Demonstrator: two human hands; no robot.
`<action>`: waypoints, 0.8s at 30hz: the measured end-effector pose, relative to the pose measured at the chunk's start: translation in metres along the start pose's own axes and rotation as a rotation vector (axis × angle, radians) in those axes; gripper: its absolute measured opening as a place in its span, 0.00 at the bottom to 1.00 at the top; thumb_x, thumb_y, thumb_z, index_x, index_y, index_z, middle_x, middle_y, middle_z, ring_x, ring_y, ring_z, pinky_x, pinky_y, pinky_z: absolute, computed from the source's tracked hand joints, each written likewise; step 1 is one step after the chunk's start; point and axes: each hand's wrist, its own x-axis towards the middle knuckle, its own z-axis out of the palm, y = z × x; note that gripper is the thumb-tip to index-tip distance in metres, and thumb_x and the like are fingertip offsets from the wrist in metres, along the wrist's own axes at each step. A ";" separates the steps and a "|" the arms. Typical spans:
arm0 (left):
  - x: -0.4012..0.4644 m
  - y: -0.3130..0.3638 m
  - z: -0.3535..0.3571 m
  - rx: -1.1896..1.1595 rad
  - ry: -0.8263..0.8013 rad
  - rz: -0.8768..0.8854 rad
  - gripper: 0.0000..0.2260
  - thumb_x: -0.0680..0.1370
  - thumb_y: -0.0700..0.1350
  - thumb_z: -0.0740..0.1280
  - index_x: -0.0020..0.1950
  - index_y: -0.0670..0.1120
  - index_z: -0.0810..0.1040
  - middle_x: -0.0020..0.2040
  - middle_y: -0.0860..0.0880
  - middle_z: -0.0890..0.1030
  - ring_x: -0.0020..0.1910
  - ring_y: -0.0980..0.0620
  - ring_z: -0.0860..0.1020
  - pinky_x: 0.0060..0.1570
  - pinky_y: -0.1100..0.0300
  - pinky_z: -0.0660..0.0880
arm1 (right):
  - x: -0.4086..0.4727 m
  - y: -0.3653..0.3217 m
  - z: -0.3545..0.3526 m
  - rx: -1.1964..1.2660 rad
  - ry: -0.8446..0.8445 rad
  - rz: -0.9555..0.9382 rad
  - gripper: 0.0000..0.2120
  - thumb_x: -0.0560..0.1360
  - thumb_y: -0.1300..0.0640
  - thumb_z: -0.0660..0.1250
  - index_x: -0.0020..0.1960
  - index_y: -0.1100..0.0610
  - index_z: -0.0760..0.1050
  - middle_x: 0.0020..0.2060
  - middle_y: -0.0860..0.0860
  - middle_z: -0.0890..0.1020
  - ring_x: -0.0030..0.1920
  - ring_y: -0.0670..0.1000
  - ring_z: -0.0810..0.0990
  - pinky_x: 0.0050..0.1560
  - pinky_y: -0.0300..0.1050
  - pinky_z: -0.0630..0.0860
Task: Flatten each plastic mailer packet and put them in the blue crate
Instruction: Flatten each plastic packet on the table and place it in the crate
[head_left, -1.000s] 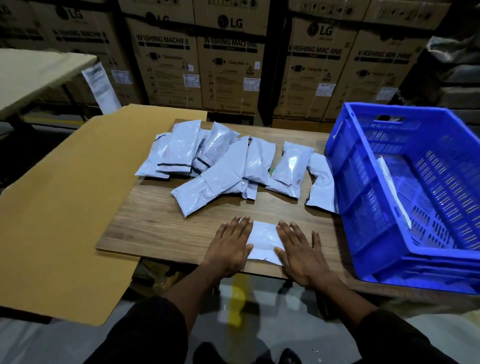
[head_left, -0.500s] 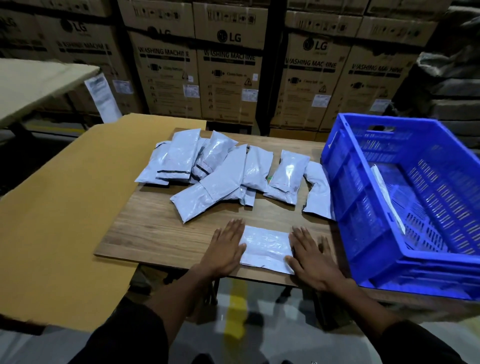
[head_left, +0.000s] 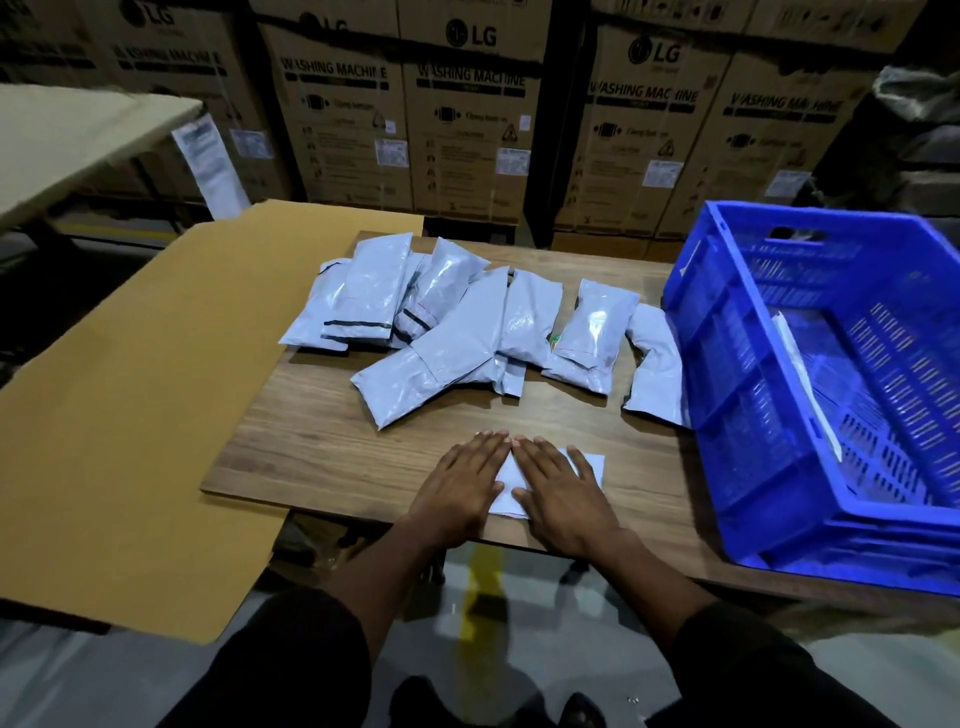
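The left hand (head_left: 464, 486) and the right hand (head_left: 563, 491) lie flat, side by side, with straight fingers spread a little. Both press down on one flat white plastic mailer packet (head_left: 589, 465) near the front edge of the brown wooden tabletop (head_left: 322, 441). The two hands are so close that their first fingers almost touch at the tips. Most of the packet is hidden under them. Only its right corner and a small bit between the thumbs can be seen.

Farther back on the tabletop lies a pile of puffy white plastic mailer packets (head_left: 441, 332). Some of them lie on top of each other. One packet at the right end of the pile (head_left: 657, 364) lies just beside the wall of the big blue plastic crate (head_left: 727, 364), and I cannot tell if it touches it. The crate stands on the right side of the tabletop. Inside it a white flat packet (head_left: 802, 374) leans against the near wall.

A big sheet of tan cardboard (head_left: 130, 415) lies to the left, and the tabletop rests on its edge. Behind everything stand tall brown cardboard boxes (head_left: 467, 119) with "LG" and "WASHING MACHINE" printed on them. Dark sleeves (head_left: 291, 660) cover the person's arms above the elbows.
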 end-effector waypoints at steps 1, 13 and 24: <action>0.000 0.000 -0.001 0.007 -0.006 0.010 0.27 0.82 0.51 0.51 0.81 0.44 0.61 0.81 0.47 0.61 0.79 0.49 0.59 0.76 0.53 0.54 | 0.001 0.002 -0.001 0.016 -0.016 0.003 0.32 0.80 0.41 0.43 0.81 0.53 0.53 0.80 0.47 0.57 0.79 0.50 0.55 0.76 0.53 0.43; 0.000 -0.005 -0.005 0.065 -0.082 -0.013 0.33 0.79 0.57 0.49 0.83 0.47 0.51 0.83 0.48 0.52 0.81 0.50 0.52 0.77 0.46 0.51 | -0.015 0.026 -0.002 0.002 -0.058 0.028 0.30 0.83 0.41 0.44 0.81 0.48 0.39 0.80 0.43 0.42 0.80 0.50 0.40 0.76 0.61 0.42; -0.012 -0.019 -0.013 0.016 -0.099 -0.042 0.30 0.80 0.55 0.44 0.82 0.59 0.40 0.81 0.60 0.37 0.81 0.54 0.41 0.77 0.47 0.41 | -0.045 0.056 -0.006 0.064 -0.118 0.102 0.28 0.84 0.41 0.42 0.80 0.43 0.34 0.77 0.38 0.34 0.77 0.44 0.31 0.75 0.59 0.34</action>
